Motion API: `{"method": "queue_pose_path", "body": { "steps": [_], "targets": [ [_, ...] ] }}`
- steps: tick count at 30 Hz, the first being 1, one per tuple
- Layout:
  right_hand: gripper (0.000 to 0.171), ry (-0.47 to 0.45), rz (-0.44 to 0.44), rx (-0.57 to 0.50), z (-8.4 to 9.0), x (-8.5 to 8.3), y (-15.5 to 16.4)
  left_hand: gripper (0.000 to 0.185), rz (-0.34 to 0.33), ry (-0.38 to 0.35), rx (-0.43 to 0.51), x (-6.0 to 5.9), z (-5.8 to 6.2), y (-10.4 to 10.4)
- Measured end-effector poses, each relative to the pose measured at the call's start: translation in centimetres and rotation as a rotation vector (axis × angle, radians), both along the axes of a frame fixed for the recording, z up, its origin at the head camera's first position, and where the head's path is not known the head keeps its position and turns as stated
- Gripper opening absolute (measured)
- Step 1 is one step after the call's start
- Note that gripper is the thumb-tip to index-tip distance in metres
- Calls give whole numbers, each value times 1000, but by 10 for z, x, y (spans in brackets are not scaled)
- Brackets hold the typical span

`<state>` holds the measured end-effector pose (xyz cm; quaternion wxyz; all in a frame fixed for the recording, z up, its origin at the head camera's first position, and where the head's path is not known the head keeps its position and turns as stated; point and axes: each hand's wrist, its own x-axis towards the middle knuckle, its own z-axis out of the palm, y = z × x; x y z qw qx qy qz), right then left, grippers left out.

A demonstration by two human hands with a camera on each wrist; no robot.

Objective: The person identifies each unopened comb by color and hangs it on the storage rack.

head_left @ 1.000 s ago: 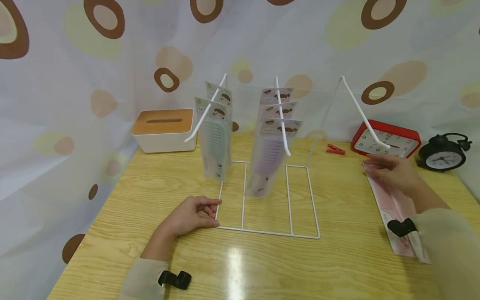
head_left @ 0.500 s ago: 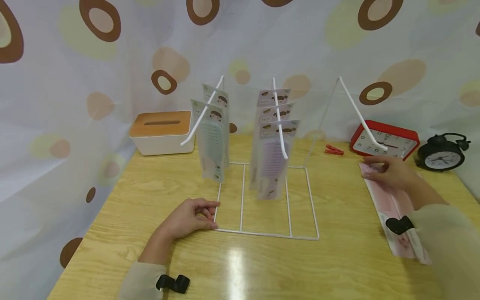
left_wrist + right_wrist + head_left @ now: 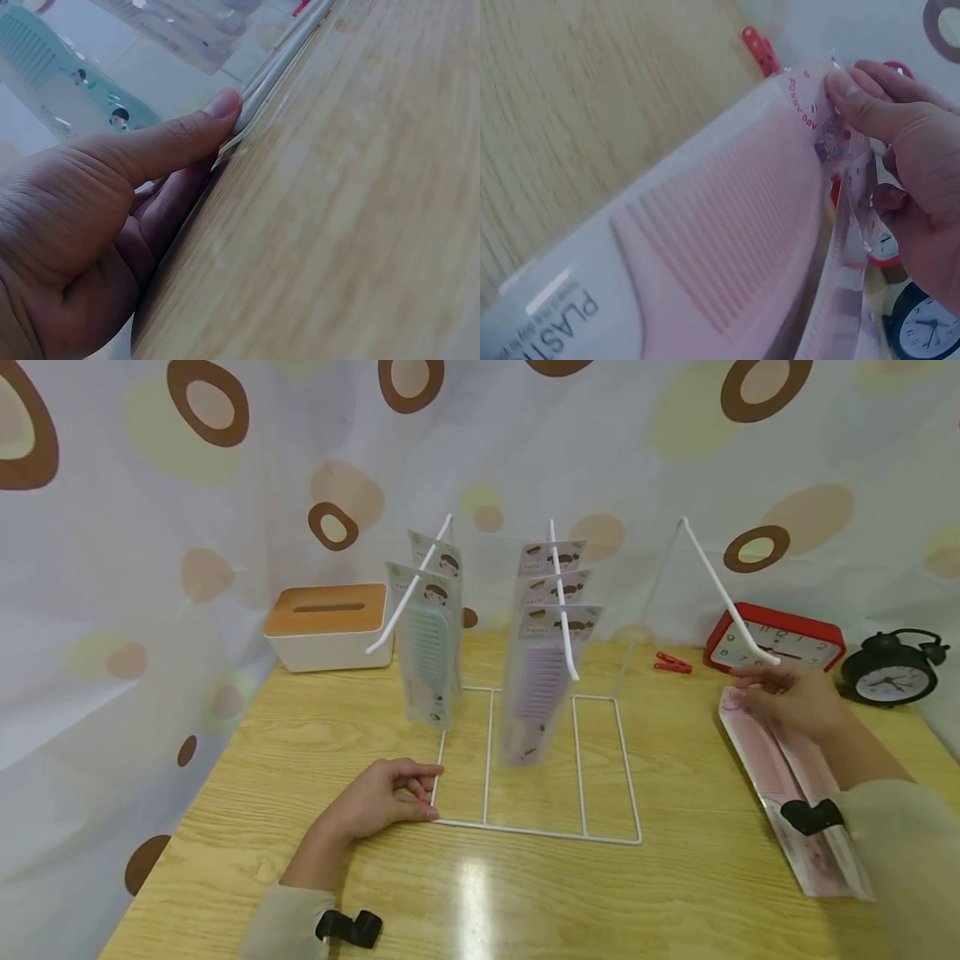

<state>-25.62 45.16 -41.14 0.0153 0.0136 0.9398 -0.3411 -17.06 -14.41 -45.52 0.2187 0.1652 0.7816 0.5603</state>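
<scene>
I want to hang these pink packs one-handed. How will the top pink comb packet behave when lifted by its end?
The pink comb packet is probably light and fairly stiff, since a flat plastic comb fills it. Its glossy film looks slippery. The right hand pinches only the thin header end, which may bend.

Pink comb pack (image 3: 780,768), white wire rack (image 3: 536,760), red clock (image 3: 780,639)

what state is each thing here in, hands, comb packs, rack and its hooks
left hand: pinching the rack base
right hand: pinching the pink comb pack's top
pink comb pack: top lifted
rack: standing
left hook: two packs
middle hook: three packs
right hook: bare
</scene>
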Motion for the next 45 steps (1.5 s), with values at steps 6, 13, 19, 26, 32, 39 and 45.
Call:
{"method": "queue_pose_path", "body": {
  "steps": [6,13,19,26,32,39,45],
  "targets": [
    [51,130,-31,-50,22,12,-12,62,2,2,8,0,0,0],
    [45,188,-100,-253,44,30,-22,62,0,18,-10,-1,0,0],
    [43,281,-162,-349,65,54,-35,62,-4,28,-15,-1,0,0],
    [35,294,-2,-898,90,80,-50,62,-1,32,-13,0,2,2],
    [27,334,295,-1154,100,107,-69,61,0,38,-20,0,2,2],
    [21,495,610,-1151,118,133,-111,62,-2,15,-8,2,0,2],
    [16,622,561,-1088,140,141,-140,61,-3,38,-20,1,-1,1]
  ]
}}
